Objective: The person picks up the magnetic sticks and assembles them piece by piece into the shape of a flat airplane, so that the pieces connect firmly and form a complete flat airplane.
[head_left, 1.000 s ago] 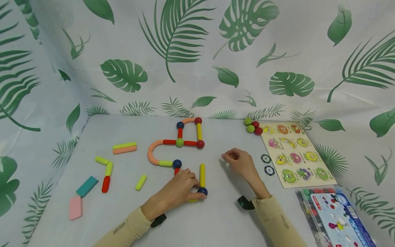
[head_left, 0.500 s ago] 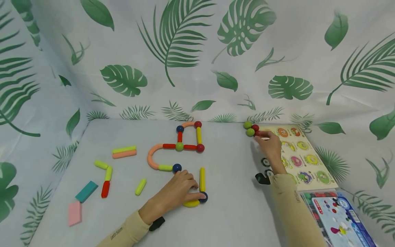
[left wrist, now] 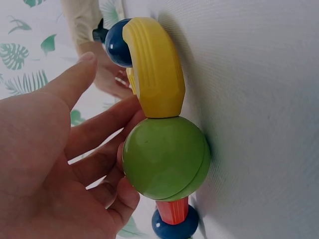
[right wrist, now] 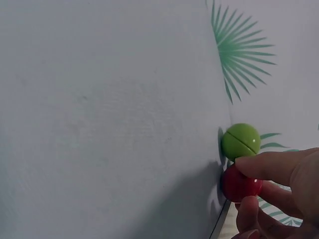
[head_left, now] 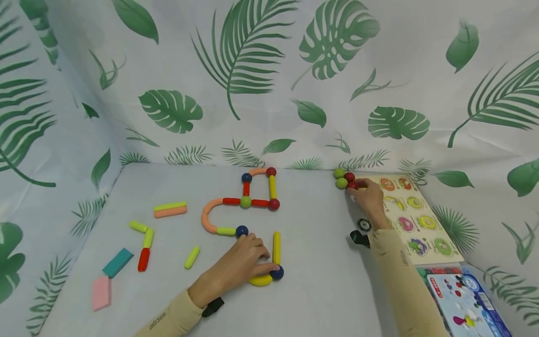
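Note:
My right hand (head_left: 369, 199) pinches a red ball (right wrist: 239, 185) between thumb and fingers at the far right. Beside that ball sits a green ball (right wrist: 241, 141), with another green and another red ball (head_left: 349, 177) in the cluster. My left hand (head_left: 240, 264) lies over the near part of a shape made of rods and balls. In the left wrist view its loosely bent fingers touch a green ball (left wrist: 162, 159), thumb held apart. That ball joins a curved yellow rod (left wrist: 157, 64) to a red rod (left wrist: 173, 211). A blue ball (head_left: 277, 272) and a straight yellow rod (head_left: 276, 248) continue the shape.
Loose rods, including a lime one (head_left: 192, 257), lie at the left near a teal block (head_left: 118, 263) and a pink block (head_left: 102, 293). A fruit picture board (head_left: 440, 224) and a boxed set (head_left: 463, 299) stand at right, with a round black token (head_left: 364, 225) near the wrist.
My right hand has moved right and away from me, from above the table's middle to the ball cluster, and now pinches a red ball. The left hand has stayed nearly in place.

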Motion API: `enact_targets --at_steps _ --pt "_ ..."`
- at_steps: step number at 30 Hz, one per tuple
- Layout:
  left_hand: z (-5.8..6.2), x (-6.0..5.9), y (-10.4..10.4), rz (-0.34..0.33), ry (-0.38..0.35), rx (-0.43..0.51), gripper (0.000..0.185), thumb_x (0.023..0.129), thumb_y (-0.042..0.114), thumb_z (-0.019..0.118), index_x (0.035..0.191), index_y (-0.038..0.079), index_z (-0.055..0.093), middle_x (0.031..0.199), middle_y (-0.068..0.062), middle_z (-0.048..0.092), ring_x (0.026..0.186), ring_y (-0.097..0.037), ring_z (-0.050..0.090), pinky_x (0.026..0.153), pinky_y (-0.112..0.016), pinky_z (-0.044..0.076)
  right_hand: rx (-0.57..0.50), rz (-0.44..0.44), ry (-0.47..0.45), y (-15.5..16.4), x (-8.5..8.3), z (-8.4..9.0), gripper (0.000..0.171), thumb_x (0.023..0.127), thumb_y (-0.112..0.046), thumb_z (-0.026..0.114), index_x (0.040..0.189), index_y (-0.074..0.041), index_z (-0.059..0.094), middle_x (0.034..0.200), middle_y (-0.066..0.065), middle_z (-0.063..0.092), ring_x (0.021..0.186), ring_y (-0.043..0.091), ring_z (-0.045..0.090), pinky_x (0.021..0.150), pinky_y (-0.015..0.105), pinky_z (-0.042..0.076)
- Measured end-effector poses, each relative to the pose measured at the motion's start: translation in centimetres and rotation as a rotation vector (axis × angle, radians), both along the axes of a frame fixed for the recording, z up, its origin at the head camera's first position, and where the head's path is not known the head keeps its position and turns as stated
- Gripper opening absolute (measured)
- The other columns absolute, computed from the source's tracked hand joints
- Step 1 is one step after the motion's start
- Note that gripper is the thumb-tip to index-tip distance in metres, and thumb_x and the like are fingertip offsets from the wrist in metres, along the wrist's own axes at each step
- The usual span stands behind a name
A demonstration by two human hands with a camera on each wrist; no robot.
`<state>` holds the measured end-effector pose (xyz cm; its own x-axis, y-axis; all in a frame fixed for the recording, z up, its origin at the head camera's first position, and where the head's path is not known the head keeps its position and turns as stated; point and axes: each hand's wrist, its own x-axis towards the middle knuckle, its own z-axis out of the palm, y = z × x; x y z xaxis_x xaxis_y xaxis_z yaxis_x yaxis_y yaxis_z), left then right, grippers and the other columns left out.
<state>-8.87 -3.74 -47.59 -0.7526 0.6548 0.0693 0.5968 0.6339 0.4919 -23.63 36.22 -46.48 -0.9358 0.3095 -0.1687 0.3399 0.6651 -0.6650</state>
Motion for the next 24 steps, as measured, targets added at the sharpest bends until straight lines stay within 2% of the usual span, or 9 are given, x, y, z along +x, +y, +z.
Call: enact_targets --at_steps 7,15,18,24 --pt "0.1 -0.1 -0.1 0.007 0.044 0.018 0.035 0.095 0.05 0.065 0.097 0.017 0.079 0.091 0.006 0.069 0.086 -0.01 0.048 0.079 -0.025 0.04 0.065 0.083 0.062 -1.3 1.7 -0.4 0.05 0.097 -0.03 0.068 0.137 -0.002 0.057 0.132 0.023 0.061 0.107 0.032 0.058 0.077 0.03 0.046" --pt "0.3 -0.4 0.0 0.049 0.075 0.062 0.029 0.095 0.042 0.07 0.095 0.015 0.078 0.091 0.005 0.07 0.085 -0.01 0.05 0.08 -0.027 0.044 0.034 0.17 0.1 -4.4 4.2 -0.8 0.047 0.096 -0.034 0.07 0.134 -0.006 0.061 0.126 0.018 0.064 0.106 0.031 0.06 0.076 0.028 0.047" --pt "0.3 -0.5 0.3 0.073 0.061 0.073 0.028 0.095 0.042 0.07 0.094 0.016 0.078 0.089 0.006 0.069 0.083 -0.01 0.048 0.078 -0.026 0.043 0.047 0.224 0.12 -6.1 5.2 -1.1 0.046 0.095 -0.034 0.071 0.131 -0.007 0.062 0.123 0.017 0.066 0.102 0.029 0.061 0.075 0.029 0.047" --pt "0.1 -0.3 1.2 0.126 -0.028 0.054 0.029 0.096 0.042 0.068 0.093 0.015 0.079 0.08 0.009 0.063 0.077 -0.01 0.044 0.074 -0.025 0.038 0.018 0.323 0.124 -9.9 7.6 -1.5 0.039 0.093 -0.032 0.075 0.124 -0.009 0.066 0.116 0.013 0.068 0.091 0.024 0.058 0.069 0.029 0.047"
